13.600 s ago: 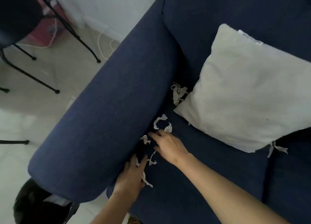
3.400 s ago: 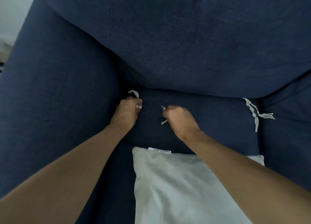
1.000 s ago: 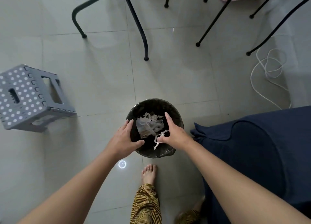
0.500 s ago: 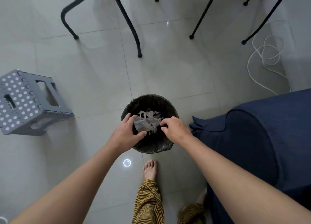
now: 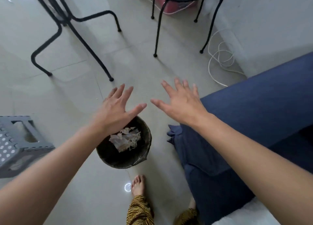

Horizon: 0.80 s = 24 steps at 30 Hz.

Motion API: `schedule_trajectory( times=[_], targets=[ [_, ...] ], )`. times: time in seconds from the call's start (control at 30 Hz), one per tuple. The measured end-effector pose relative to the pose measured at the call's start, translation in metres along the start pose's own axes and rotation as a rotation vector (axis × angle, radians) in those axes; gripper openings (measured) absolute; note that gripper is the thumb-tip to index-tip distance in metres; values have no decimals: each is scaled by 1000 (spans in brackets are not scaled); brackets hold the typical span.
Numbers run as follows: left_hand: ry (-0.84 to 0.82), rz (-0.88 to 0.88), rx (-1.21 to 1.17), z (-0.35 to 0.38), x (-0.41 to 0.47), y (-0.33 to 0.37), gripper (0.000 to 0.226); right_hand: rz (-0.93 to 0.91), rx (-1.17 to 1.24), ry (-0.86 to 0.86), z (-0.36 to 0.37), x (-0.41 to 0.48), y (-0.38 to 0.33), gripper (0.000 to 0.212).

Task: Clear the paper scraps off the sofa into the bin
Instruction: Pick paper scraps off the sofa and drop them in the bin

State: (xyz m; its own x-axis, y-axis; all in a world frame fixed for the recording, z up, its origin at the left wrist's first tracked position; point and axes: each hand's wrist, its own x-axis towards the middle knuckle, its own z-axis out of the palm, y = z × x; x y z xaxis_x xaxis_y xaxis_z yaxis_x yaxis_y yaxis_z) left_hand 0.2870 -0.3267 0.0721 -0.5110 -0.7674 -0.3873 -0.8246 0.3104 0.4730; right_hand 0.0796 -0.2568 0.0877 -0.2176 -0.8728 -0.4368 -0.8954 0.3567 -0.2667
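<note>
We see crumpled white paper scraps (image 5: 126, 138) inside the round black bin (image 5: 144, 154); above it, our left hand (image 5: 116, 110) and right hand (image 5: 182, 101) spread flat, fingers splayed, empty.

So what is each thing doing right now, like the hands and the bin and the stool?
Left hand: open, fingers spread, empty, above the bin's far rim.
Right hand: open, fingers spread, empty, apart from the bin.
Round black bin: upright on the floor, holding scraps.
White paper scraps: piled inside the bin.
Dark blue fabric sofa: beside the bin, no scraps on the visible part.
Grey dotted plastic step stool: standing upright, nothing on it.
</note>
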Motion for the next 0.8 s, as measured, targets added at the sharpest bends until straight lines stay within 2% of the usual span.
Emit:
schedule_trajectory(
  times=[0.2, 0.4, 0.63, 0.8],
  targets=[
    [-9, 245, 63, 8, 28, 161, 92, 159, 37, 150, -70, -71, 119, 85],
    [-140, 516, 87, 77, 24, 336, 89, 439, 150, 260, -90, -188, 267, 89],
    [-354, 790, 255, 216, -27, 511, 90, 816, 322, 330, -45, -353, 419, 89],
    [-503, 921, 324, 319, -73, 591, 92, 1006, 455, 322, 14, -449, 489, 88]
  ],
)
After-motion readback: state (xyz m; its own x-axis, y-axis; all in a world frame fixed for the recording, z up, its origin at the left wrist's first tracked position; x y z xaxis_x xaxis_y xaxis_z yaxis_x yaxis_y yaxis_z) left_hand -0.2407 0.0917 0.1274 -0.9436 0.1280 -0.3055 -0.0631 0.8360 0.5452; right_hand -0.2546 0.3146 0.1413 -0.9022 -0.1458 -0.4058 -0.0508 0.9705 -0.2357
